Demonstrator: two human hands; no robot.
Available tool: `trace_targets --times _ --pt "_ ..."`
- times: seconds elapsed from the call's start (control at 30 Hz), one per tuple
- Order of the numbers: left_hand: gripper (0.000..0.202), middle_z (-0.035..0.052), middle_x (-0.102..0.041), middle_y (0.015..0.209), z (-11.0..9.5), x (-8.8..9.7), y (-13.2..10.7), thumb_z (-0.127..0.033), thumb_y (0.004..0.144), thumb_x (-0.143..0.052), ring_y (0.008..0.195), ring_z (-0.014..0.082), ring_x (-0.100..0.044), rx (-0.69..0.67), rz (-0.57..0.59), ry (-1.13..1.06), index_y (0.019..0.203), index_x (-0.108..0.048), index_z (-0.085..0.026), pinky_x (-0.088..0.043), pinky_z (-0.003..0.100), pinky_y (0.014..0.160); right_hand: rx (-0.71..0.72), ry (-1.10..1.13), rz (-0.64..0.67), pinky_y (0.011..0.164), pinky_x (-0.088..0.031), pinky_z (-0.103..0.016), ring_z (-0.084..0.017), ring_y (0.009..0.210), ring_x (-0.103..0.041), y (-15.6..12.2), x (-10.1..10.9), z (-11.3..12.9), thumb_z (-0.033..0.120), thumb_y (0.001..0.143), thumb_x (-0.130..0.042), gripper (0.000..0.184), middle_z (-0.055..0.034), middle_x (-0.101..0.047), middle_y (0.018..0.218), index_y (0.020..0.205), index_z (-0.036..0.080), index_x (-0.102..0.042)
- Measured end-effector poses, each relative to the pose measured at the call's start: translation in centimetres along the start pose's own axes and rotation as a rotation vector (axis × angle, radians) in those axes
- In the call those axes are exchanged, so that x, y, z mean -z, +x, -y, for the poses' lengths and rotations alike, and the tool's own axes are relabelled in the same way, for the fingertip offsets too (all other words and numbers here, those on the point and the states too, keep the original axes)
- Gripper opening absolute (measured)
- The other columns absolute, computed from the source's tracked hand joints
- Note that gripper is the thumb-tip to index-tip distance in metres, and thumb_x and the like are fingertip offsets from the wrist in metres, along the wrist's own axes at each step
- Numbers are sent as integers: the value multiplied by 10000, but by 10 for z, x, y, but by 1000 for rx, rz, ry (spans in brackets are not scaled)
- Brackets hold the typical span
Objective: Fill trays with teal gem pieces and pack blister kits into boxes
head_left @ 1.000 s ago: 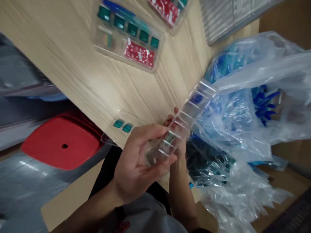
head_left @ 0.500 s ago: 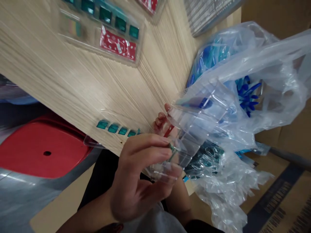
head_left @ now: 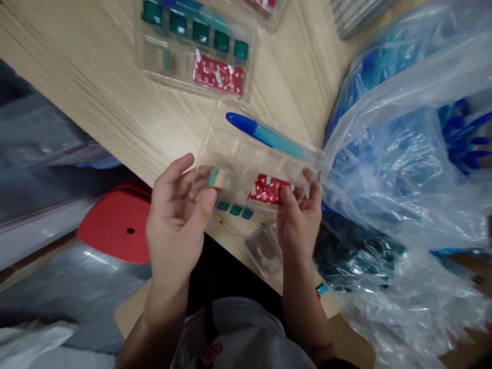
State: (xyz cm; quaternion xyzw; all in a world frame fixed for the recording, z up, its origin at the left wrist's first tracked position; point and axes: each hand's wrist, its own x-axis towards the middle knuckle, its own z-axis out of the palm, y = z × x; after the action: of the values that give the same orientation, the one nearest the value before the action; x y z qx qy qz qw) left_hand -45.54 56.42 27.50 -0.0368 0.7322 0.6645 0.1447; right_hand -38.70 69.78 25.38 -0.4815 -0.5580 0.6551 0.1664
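Between my two hands is a clear plastic blister tray (head_left: 240,154) tilted above the table. In it lie a blue pen with a light-blue barrel (head_left: 265,134), a small striped block in green, yellow and pink (head_left: 219,178), and a red packet with white dots (head_left: 268,188). My left hand (head_left: 172,215) is curled around the tray's left end, thumb beside the striped block. At the right end, my right hand (head_left: 302,212) grips the tray, its thumb pressed on the red packet. Several teal squares (head_left: 236,209) show just below the tray, partly covered by it.
A filled tray (head_left: 188,84) with teal squares and a red packet lies farther up the wooden table (head_left: 96,92). Right of my hands bulge plastic bags (head_left: 403,169) of blue pens and a bag of dark teal pieces (head_left: 353,251). A red stool (head_left: 115,225) stands left, below the table edge.
The clear tray has turned from steeply tilted to flatter, so its pen and packet now show. My left hand has moved left to its end, and my right hand has come out from behind it.
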Motion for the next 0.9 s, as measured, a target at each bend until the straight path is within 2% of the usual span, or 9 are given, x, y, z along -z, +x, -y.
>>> trace_targets --times 0.13,0.27,0.37,0.47,0.63,0.7,0.8,0.87,0.9 --pt "349 15 -626 1215 11 22 11 -289 845 -669 1093 190 -600 -92 -43 330 1189 -615 -311 -504 392 958 27 -88 -54 865 -545 -350 -154 892 -644 11 -5 -12 407 733 -685 602 0 -645 935 1269 272 -447" --pt "254 32 -621 1095 25 47 6 -367 867 -615 1093 256 -578 -74 6 670 1104 -670 -294 -461 479 976 5 -212 -4 915 -529 -375 -182 944 -645 16 -1 -12 455 753 -677 583 -38 -659 1011 1274 277 -487" --pt "294 54 -612 1070 35 55 -2 -386 865 -602 1060 250 -597 -63 72 739 1123 -670 -262 -486 461 955 43 -311 33 1063 -436 -434 -213 1169 -576 11 10 -14 437 790 -658 531 -67 -583 1273 1279 284 -517" --pt "292 62 -607 1064 44 57 -4 -339 860 -609 972 204 -620 -64 84 734 1126 -673 -239 -532 383 883 103 -435 65 1106 -380 -496 -246 1288 -494 -1 28 -18 430 819 -643 559 -109 -508 1375 1325 233 -510" --pt "235 65 -626 1034 50 65 2 -311 862 -603 977 195 -616 -82 115 739 1068 -682 -230 -515 342 904 120 -424 134 1048 -442 -484 -207 1161 -593 -49 57 -19 341 886 -591 422 -96 -585 1297 1298 259 -543" --pt "242 69 -624 1046 44 68 1 -302 890 -557 999 194 -605 -106 74 773 1087 -655 -201 -493 348 932 97 -391 137 993 -489 -442 -191 1077 -638 -76 70 -19 313 907 -564 358 -90 -650 1198 1259 249 -571" --pt "240 99 -589 1094 25 60 -14 -264 942 -472 1049 191 -561 -250 28 785 1125 -582 -153 -453 357 957 87 -344 95 900 -541 -366 -174 964 -684 -119 93 -25 277 919 -540 290 -82 -708 1073 1197 225 -605" --pt "173 94 -590 1048 11 46 -35 -259 955 -465 1012 178 -567 -380 190 737 1061 -558 -159 -469 329 908 100 -329 -3 850 -556 -339 -172 892 -699 -148 107 -35 271 912 -540 257 -71 -729 987 1145 212 -631" --pt "123 73 -605 985 6 38 -49 -261 952 -477 949 163 -591 -430 349 708 992 -557 -176 -494 297 844 99 -322 -72 832 -560 -332 -174 871 -700 -163 112 -41 275 905 -546 240 -67 -733 954 1113 207 -644"
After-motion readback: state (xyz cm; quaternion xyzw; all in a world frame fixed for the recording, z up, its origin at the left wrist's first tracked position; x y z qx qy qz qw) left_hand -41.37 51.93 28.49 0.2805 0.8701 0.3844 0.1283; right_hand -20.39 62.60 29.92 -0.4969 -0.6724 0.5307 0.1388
